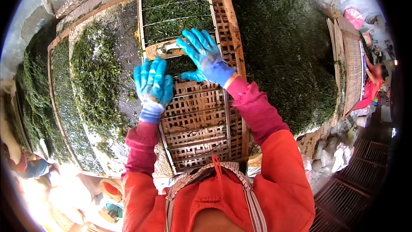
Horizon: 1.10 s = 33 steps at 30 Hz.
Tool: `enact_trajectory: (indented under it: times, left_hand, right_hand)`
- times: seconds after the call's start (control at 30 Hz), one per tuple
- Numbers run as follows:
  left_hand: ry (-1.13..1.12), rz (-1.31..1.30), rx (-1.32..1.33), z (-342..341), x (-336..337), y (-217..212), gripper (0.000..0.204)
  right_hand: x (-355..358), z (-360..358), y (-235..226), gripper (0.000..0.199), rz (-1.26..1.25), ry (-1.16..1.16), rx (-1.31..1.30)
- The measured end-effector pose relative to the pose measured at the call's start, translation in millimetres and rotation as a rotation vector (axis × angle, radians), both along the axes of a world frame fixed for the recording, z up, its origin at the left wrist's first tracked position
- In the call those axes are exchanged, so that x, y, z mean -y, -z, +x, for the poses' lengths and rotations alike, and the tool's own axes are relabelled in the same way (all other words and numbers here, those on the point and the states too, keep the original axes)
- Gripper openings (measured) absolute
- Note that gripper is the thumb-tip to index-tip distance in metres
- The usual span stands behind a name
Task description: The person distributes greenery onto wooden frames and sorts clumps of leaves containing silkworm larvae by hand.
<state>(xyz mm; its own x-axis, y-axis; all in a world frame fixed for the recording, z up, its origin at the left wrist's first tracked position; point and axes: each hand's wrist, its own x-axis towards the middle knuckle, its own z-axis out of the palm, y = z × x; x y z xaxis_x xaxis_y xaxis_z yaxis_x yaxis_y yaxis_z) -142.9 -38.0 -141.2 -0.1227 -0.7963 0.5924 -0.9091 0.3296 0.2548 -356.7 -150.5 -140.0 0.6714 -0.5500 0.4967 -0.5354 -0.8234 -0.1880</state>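
Wearing blue gloves and long red sleeves, reaching over the near edge of the table (pixel 128 30) with both arms. Holding the left hand (pixel 152 80) palm down at the left rail of a long rectangular frame (pixel 228 124), with that grip loose, fingers stretched out and slightly apart. Cannot tell for sure about contact between palm and rail. Holding the right hand (pixel 205 58) over the frame's right side, this grip also apart, with spread fingers and a thumb well away from them. Bringing the right fingertips to the right end of a wooden block (pixel 155 52) set crosswise in the frame; cannot tell how firmly pressed.

Having green leaf strips (pixel 178 13) packed in the frame's far part, toward the table's far edge, and a darker patch of the same just on the near side of the block, between both hands. Showing brown lattice (pixel 193 114) through the frame from there to the near edge, and along the table's right edge too. Carrying loose greens (pixel 96 60) toward the table's left edge. Past the right edge, showing a broad green heap (pixel 283 51), and farther off, beside an upright panel (pixel 352 71), another person (pixel 371 88) in red
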Motion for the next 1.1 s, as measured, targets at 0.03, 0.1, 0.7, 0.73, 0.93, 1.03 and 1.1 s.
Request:
enact_trajectory:
  times: [0.03, 0.1, 0.7, 0.73, 0.93, 1.03, 1.1]
  left_hand:
    - [-0.134, 0.065, 0.181, 10, -9, 3, 0.047]
    - [-0.163, 0.310, 0.291, 25, -6, 19, 0.053]
    - [0.180, 0.044, -0.442, -29, -4, -14, 0.035]
    - [0.055, 0.070, -0.272, -20, -6, -7, 0.034]
    - [-0.010, -0.138, -0.181, 4, 17, -16, 0.045]
    - [-0.087, -0.014, -0.124, -4, 61, -20, 0.042]
    - [0.002, 0.141, 0.024, 2, 84, -6, 0.039]
  right_hand:
    - [1, 10, 5, 0.105, 0.003, 0.061, 0.056]
    - [10, 24, -1, 0.108, 0.004, 0.201, 0.049]
    - [-37, 15, 19, 0.060, 0.212, -0.343, 0.093]
    - [-41, 5, 13, 0.056, 0.045, -0.228, 0.086]
    - [-50, -70, 14, 0.033, -0.047, 0.195, -0.254]
    - [-43, -67, 10, 0.032, 0.045, 0.155, -0.185]
    - [-45, -54, 2, 0.032, 0.038, 0.084, -0.102]
